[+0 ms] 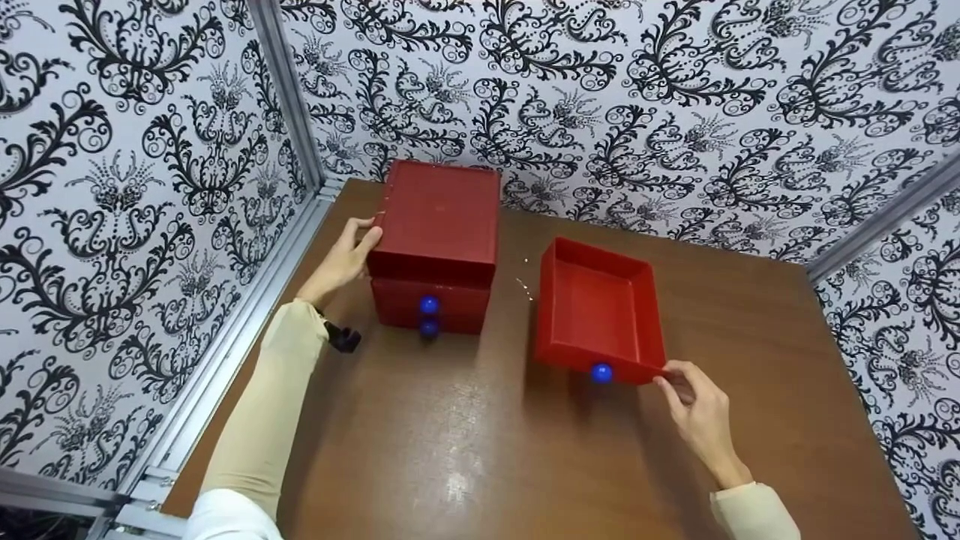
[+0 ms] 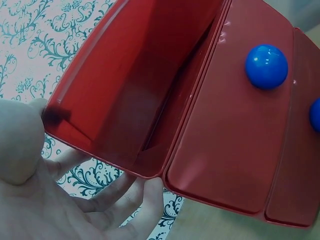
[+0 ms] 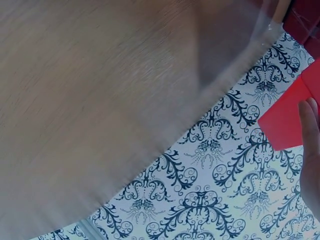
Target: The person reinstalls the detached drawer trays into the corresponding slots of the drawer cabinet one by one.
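A red drawer cabinet (image 1: 439, 214) stands at the back left, with an open slot under its top. Below that slot are two closed drawers, each with a round blue knob (image 2: 266, 66). My left hand (image 1: 352, 253) holds the cabinet's left side, thumb at the top edge and fingers along the side wall. To the right, my right hand (image 1: 697, 409) pinches the front right corner of a bare red drawer (image 1: 600, 307) that has its own blue knob. A shadow beneath suggests the drawer is raised off the table. Only a corner of it shows in the right wrist view.
The brown wooden table (image 1: 450, 435) reaches to patterned walls (image 1: 570, 97) at the back and sides. A metal frame rail (image 1: 225, 315) runs along the left edge. Small shiny marks lie between cabinet and drawer.
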Action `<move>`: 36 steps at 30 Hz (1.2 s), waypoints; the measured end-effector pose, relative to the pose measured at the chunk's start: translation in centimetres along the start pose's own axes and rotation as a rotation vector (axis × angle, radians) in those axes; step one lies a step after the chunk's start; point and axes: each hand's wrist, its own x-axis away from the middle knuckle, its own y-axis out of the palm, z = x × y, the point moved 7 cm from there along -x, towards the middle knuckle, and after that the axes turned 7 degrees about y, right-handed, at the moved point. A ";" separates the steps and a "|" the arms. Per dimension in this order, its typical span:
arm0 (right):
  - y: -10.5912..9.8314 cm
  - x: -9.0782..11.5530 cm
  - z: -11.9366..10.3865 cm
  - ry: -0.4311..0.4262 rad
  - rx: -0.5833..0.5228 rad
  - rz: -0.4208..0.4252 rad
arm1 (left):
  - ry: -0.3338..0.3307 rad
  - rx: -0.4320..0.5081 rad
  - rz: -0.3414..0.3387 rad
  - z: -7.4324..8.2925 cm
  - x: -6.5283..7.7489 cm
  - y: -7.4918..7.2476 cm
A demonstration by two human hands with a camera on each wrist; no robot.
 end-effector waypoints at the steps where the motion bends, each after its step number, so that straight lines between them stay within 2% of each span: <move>1: 0.0 0.1 -0.1 0.008 -0.008 -0.004 | -0.003 0.007 0.000 0.0 0.0 0.0; 8: -0.2 0.7 -1.5 -0.011 -0.025 -0.010 | -0.015 0.024 -0.010 -0.1 0.1 0.0; 17: -1.0 0.9 -5.8 -0.031 -0.080 -0.016 | -0.014 0.056 -0.016 -0.3 0.1 0.1; 26: -0.8 2.1 -3.8 -0.075 -0.141 -0.013 | 0.001 0.026 -0.011 0.0 0.2 0.0; 36: -0.6 3.2 -4.7 -0.085 -0.188 -0.035 | -0.021 0.022 -0.017 -0.3 0.1 0.1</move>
